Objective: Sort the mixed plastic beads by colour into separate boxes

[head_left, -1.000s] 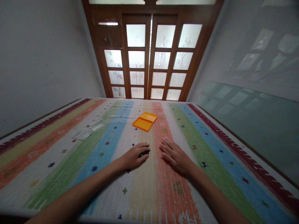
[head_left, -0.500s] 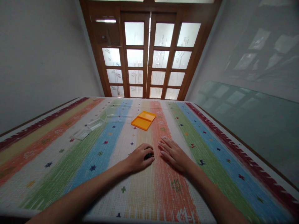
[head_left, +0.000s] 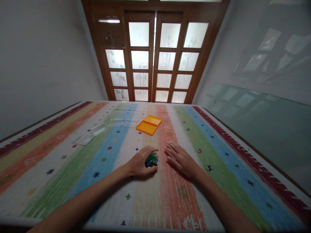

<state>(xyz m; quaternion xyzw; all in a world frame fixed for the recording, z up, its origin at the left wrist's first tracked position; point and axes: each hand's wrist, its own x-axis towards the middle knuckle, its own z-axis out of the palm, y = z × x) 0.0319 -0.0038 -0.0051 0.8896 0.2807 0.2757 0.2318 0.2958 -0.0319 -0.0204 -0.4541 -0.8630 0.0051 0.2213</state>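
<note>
A small pile of green, blue and dark pieces (head_left: pixel 151 160) sits on the striped tablecloth, too small to name. My left hand (head_left: pixel 141 161) curves around its left side, thumb and fingers spread apart. Part of the pile is hidden by that hand. To the right, my right hand (head_left: pixel 181 159) lies palm down on the orange stripe with its fingers stretched out, holding nothing. Beyond both hands is an open orange plastic case (head_left: pixel 148 125), its two shallow halves lying flat.
Clear plastic trays (head_left: pixel 98 128) lie on the left part of the table, hard to make out against the cloth. The striped tablecloth (head_left: pixel 204 136) covers the table. Wooden doors with glass panes (head_left: pixel 167 60) stand beyond, with walls on both sides.
My left hand has opened; its fingers and thumb have spread, uncovering the colourful pile they mostly hid. My right hand and the orange case have stayed in place.
</note>
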